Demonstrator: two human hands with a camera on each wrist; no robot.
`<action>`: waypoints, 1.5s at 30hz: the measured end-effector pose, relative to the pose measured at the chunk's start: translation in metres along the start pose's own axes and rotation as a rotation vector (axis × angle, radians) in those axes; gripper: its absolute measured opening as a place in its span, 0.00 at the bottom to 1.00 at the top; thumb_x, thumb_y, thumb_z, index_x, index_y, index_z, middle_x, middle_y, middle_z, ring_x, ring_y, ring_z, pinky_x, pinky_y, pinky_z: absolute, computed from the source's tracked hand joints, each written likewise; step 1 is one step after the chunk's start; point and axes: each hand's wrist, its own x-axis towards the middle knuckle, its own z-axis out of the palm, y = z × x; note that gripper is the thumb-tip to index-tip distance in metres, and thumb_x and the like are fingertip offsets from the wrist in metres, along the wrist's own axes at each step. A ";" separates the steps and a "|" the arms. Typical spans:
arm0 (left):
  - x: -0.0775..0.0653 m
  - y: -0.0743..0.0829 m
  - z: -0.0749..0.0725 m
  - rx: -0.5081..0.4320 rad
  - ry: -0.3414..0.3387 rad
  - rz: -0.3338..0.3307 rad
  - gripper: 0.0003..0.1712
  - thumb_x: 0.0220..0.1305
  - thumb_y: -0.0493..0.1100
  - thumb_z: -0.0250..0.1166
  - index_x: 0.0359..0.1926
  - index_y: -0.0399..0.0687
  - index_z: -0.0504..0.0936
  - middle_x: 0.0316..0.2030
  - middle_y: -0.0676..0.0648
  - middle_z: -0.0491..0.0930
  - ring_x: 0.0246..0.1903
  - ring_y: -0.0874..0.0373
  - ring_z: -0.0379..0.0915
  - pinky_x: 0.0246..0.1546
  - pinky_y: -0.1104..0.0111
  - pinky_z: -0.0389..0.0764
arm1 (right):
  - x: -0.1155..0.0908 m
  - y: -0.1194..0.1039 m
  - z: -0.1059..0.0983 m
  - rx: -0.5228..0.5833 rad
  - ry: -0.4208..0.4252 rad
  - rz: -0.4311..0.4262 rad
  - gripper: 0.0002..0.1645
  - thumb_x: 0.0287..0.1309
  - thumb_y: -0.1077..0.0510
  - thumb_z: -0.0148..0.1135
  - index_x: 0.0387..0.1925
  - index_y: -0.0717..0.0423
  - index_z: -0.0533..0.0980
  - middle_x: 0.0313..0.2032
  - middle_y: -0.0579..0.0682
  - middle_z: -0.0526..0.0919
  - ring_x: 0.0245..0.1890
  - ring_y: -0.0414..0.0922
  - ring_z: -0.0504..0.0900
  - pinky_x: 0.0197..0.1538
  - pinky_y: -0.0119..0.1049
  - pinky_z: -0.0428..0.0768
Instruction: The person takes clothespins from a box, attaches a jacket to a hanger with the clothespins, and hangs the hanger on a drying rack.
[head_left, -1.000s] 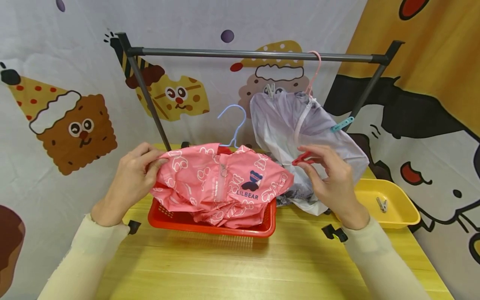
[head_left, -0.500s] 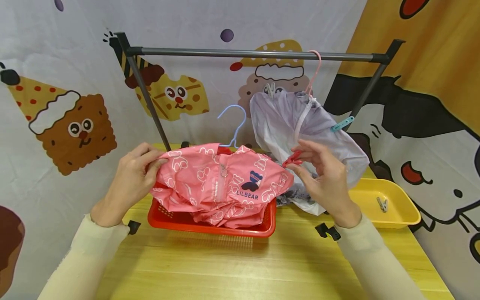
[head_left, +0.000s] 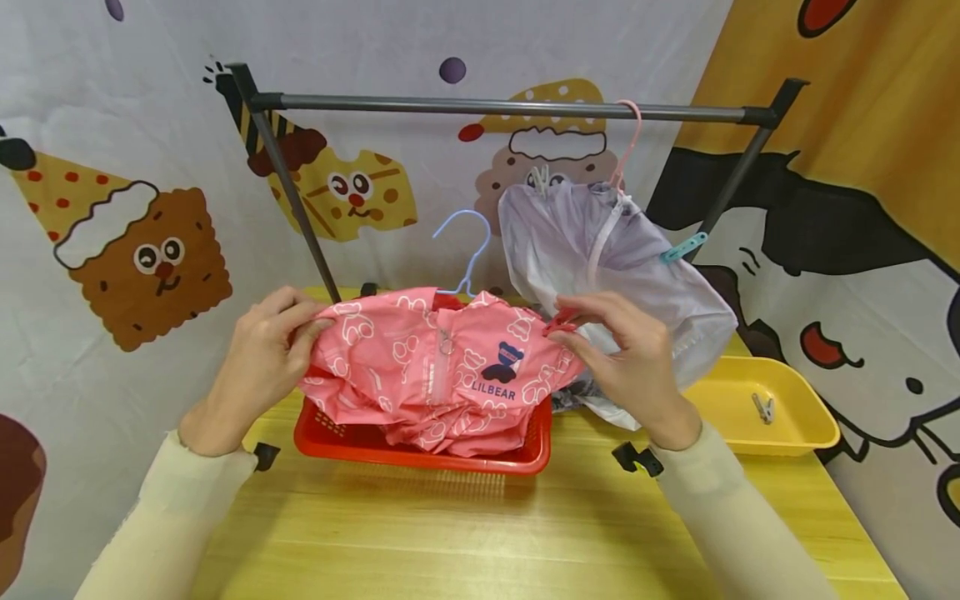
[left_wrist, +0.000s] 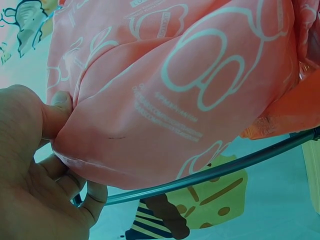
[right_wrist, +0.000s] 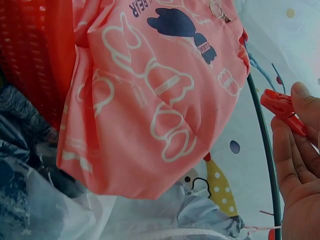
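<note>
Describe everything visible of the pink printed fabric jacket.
Pink, thin-looking fabric jacket with white outline prints, zip with ring pull, dark bear print above "LILBEAR". Creased, spread on top, lower part bunched in the red perforated plastic basket. A blue hanger's hook rises at its neck. The left hand pinches one end of its upper edge; the right hand holds a red plastic clothespin near the other end, apart from it in the right wrist view.

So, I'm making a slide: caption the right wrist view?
Right-hand fingers pinch a red clothespin near a pink LILBEAR jacket; red basket at frame left.
</note>
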 end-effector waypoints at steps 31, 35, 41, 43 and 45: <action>-0.001 0.003 -0.002 0.010 0.003 0.001 0.13 0.67 0.26 0.81 0.50 0.38 0.97 0.39 0.43 0.87 0.34 0.54 0.77 0.42 0.74 0.70 | 0.016 -0.011 0.040 0.081 -0.061 -0.011 0.36 0.58 0.71 0.88 0.68 0.63 0.86 0.54 0.57 0.98 0.45 0.51 0.97 0.58 0.29 0.91; -0.001 0.003 -0.001 0.012 0.003 0.003 0.12 0.67 0.25 0.81 0.49 0.38 0.96 0.38 0.42 0.86 0.34 0.53 0.77 0.41 0.72 0.70 | 0.020 -0.014 0.046 0.095 -0.078 -0.025 0.33 0.58 0.71 0.89 0.65 0.62 0.88 0.56 0.57 0.98 0.47 0.51 0.98 0.58 0.31 0.93; -0.001 0.003 -0.001 0.006 0.012 0.002 0.12 0.67 0.26 0.81 0.50 0.38 0.97 0.38 0.42 0.86 0.34 0.53 0.77 0.41 0.68 0.69 | 0.026 -0.016 0.055 0.139 -0.119 -0.051 0.30 0.60 0.70 0.88 0.63 0.61 0.90 0.59 0.55 0.97 0.56 0.51 0.98 0.64 0.31 0.91; -0.001 0.002 0.000 0.003 0.013 0.002 0.12 0.67 0.26 0.81 0.50 0.38 0.97 0.38 0.42 0.87 0.34 0.53 0.77 0.41 0.69 0.68 | 0.028 -0.016 0.058 0.145 -0.120 -0.068 0.30 0.59 0.70 0.89 0.62 0.61 0.90 0.58 0.55 0.97 0.57 0.52 0.98 0.66 0.30 0.90; -0.001 0.002 -0.001 0.002 0.013 0.003 0.12 0.67 0.26 0.81 0.50 0.38 0.97 0.38 0.43 0.87 0.34 0.53 0.77 0.41 0.70 0.68 | 0.030 -0.016 0.062 0.145 -0.114 -0.088 0.29 0.58 0.69 0.90 0.60 0.62 0.90 0.56 0.55 0.98 0.57 0.52 0.97 0.67 0.30 0.89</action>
